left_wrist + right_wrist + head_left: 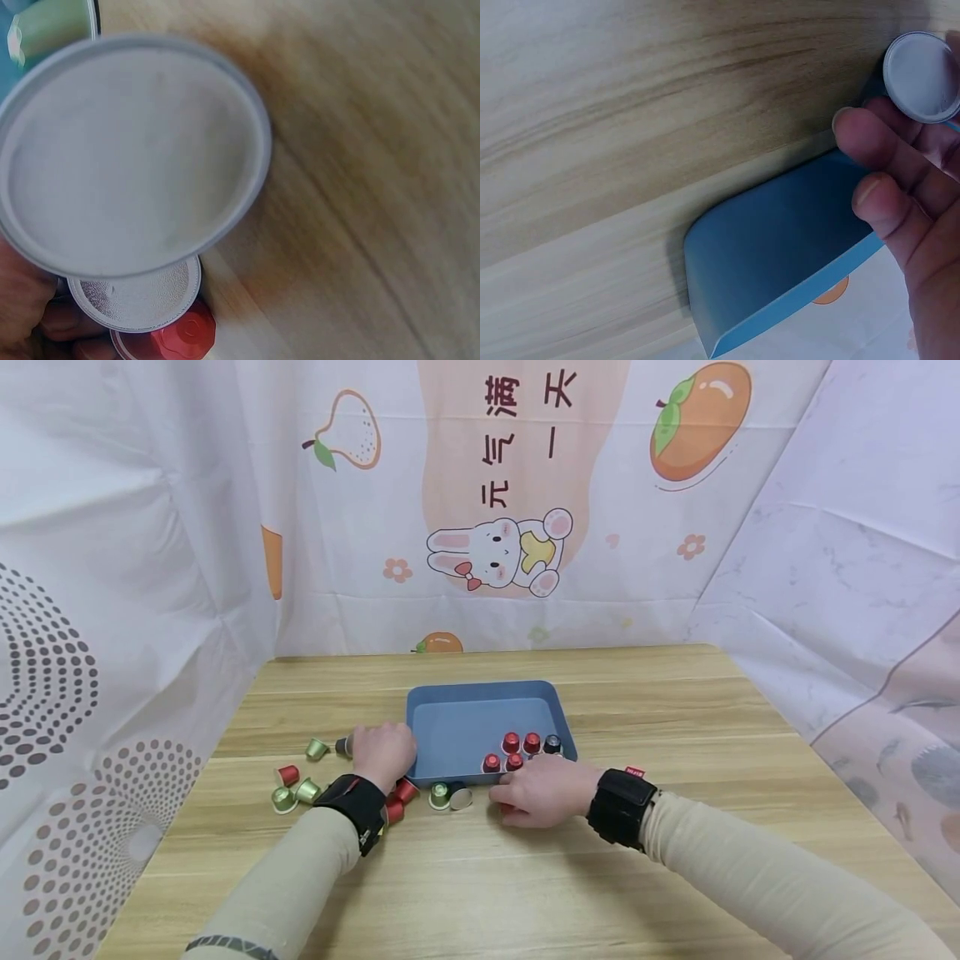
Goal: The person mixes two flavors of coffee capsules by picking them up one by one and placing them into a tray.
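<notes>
My left hand bends down beside the left wall of the blue tray. In the left wrist view its fingers hold a coffee capsule, foil lid outward; another lid fills much of that view. A red capsule lies behind the held one. My right hand is at the tray's front right edge. Thumb and fingers there pinch a capsule, its silver lid showing, while two other fingers stay loosely bent. Inside the tray sit red capsules and a dark capsule.
Green capsules, a red capsule and a dark capsule lie on the wooden table left of the tray. Before its front wall are a green capsule and a tipped capsule. A printed curtain hangs behind.
</notes>
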`<state>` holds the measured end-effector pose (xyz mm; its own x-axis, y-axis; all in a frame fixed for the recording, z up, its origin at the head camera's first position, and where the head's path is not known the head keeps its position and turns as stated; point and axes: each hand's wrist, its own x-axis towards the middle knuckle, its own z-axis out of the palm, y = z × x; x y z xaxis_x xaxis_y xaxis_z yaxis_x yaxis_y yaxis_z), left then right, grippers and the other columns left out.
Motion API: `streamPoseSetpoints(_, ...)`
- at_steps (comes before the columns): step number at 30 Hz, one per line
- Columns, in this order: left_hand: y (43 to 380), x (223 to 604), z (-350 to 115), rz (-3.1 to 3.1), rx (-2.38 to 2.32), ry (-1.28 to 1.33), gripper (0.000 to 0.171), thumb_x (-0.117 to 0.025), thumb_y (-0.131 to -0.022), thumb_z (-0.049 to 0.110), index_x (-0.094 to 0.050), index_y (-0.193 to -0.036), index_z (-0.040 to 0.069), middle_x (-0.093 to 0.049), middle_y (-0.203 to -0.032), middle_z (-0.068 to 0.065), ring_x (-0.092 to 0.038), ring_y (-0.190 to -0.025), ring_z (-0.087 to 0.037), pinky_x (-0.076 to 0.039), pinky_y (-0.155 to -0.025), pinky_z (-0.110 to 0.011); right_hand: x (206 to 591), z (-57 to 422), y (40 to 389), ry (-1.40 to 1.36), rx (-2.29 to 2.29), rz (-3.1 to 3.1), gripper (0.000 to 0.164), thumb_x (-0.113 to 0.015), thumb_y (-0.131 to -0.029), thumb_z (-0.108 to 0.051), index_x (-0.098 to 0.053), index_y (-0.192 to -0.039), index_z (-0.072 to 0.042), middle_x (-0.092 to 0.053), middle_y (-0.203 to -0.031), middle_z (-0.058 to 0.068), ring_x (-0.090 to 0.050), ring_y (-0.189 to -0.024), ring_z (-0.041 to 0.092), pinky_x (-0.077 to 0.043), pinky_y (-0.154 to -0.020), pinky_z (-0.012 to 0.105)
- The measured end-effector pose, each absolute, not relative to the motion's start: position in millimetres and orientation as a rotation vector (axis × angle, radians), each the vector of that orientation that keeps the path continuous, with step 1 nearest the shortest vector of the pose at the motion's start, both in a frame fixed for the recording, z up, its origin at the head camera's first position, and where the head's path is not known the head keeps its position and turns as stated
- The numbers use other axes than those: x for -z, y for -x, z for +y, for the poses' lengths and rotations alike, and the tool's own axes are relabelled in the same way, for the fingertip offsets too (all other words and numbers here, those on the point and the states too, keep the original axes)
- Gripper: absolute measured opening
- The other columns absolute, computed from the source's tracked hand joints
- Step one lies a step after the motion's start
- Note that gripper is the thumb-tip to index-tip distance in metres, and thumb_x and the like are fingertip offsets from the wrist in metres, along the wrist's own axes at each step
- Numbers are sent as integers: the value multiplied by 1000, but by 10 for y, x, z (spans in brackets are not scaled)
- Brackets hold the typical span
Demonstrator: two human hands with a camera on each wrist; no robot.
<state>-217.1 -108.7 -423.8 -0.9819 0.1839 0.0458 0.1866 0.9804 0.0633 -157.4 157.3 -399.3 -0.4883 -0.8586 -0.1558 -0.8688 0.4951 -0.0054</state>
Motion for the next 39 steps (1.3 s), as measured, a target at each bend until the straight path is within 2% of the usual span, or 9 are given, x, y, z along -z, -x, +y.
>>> streamPoseSetpoints(13,2155,4245,-1096,-3061,87,309,32,-55,-101,19,-65,-72,10,-68,-76,-10,-64,-75,-28,-43,-79,-53,3965,1579,1535,1456,-123,2548,14,-70,-96,-27,-67,-108,-19,-50,-83,-9,-47,-68,6,-39,-61,21)
streamPoseSetpoints(20,2148,4230,-1092,-3058,85,305,32,-55,-101,19,-65,-72,10,-68,-76,-10,-65,-76,-28,-44,-79,-53,3956,1582,1535,1537,-53,2540,9,-71,-94,-20,-63,-100,-18,-50,-85,-9,-48,-76,6,-40,-65,19)
streamPoseSetpoints(25,2151,4225,-1089,-3065,88,301,33,-54,-101,19,-65,-71,11,-68,-76,-9,-64,-75,-28,-44,-79,-53,3879,1592,1556,1615,62,2566,13,-71,-93,-17,-59,-99,-17,-51,-85,-8,-50,-81,7,-42,-68,19)
streamPoseSetpoints(29,2156,4216,-1086,-3075,98,293,33,-53,-101,19,-65,-72,11,-68,-77,-10,-64,-75,-27,-43,-80,-53,3806,1607,1579,1634,112,2577,17,-70,-93,-16,-58,-104,-15,-51,-87,-6,-50,-84,9,-44,-72,20)
streamPoseSetpoints(35,2154,4217,-1089,-3061,91,304,34,-53,-101,18,-63,-69,11,-67,-75,-9,-63,-74,-27,-44,-78,-53,3756,1633,1616,1660,149,2600,24,-72,-93,-17,-67,-116,-13,-62,-101,-4,-57,-87,9,-53,-82,23)
streamPoseSetpoints(39,2147,4217,-1086,-3058,83,303,34,-53,-100,18,-63,-69,11,-67,-74,-9,-64,-74,-27,-44,-78,-52,3730,1632,1653,1729,179,2615,17,-73,-92,-15,-69,-108,-12,-62,-98,-4,-54,-82,8,-50,-75,20)
